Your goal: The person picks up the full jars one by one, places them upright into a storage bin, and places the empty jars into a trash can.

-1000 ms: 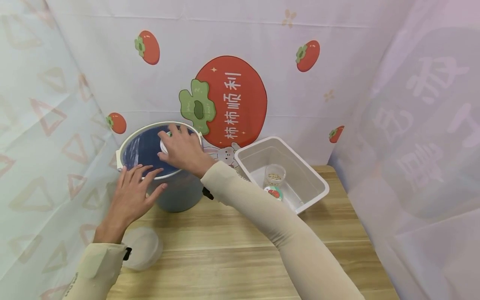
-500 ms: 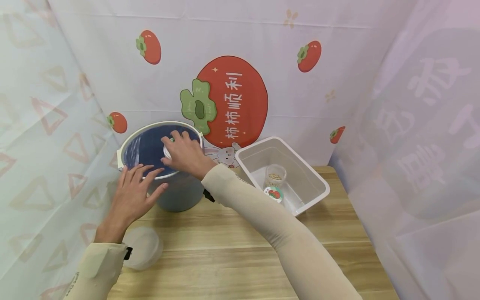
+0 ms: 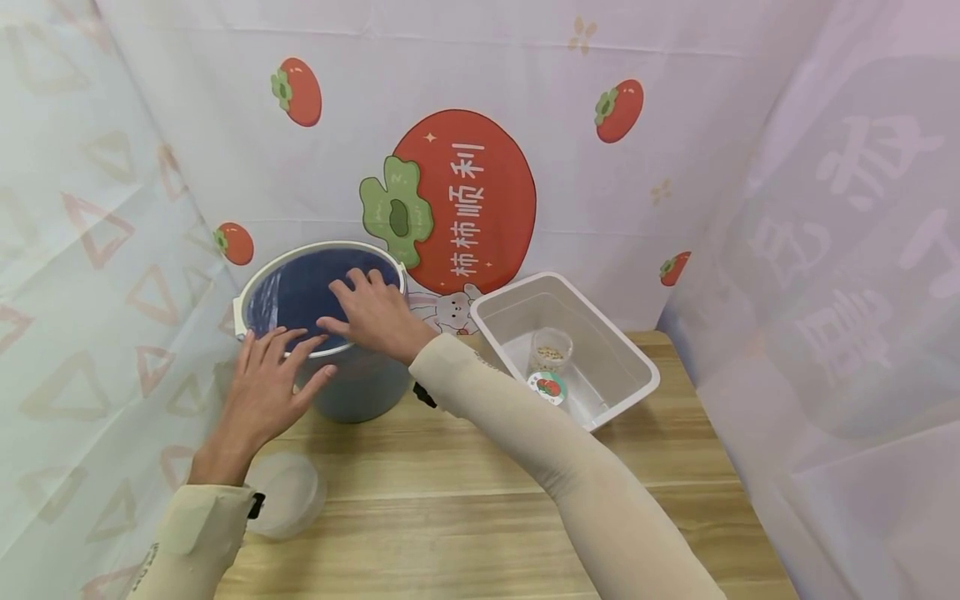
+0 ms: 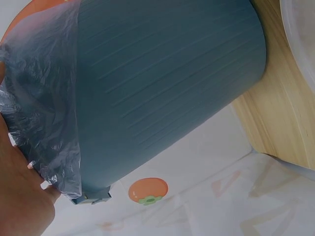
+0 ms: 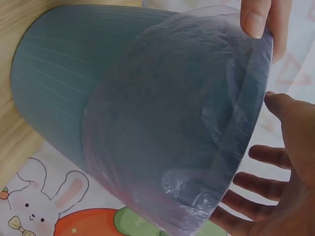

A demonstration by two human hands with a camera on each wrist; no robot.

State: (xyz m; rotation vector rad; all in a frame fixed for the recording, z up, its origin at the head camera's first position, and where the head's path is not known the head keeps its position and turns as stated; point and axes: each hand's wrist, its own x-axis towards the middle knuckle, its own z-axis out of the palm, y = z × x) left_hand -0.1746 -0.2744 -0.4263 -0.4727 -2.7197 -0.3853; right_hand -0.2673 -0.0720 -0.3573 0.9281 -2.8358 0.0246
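Note:
A blue-grey trash can (image 3: 356,396) stands at the back left, with a thin plastic liner bag (image 5: 172,108) folded over its pale rim. My left hand (image 3: 262,392) rests at the near left of that rim, fingers spread. In the right wrist view its thumb and a finger lie over the bagged edge. Above the opening, on the right side, hovers my right hand (image 3: 378,317). Its fingers are loosely bent and apart, with nothing between them. The dark inside of the can shows below the hand, its bottom hidden.
A white plastic basin (image 3: 633,379) sits right of the can. Inside it are a clear cup (image 3: 551,350) of small pale grains and a round green-and-red label (image 3: 547,387). A translucent round container (image 3: 288,500) lies on the wooden table (image 3: 465,533) near my left wrist. Printed cloth surrounds the table.
My right hand has let go of the small white round container with the green top, which is now out of sight. Its fingers have spread and shifted slightly right. The left hand has stayed put.

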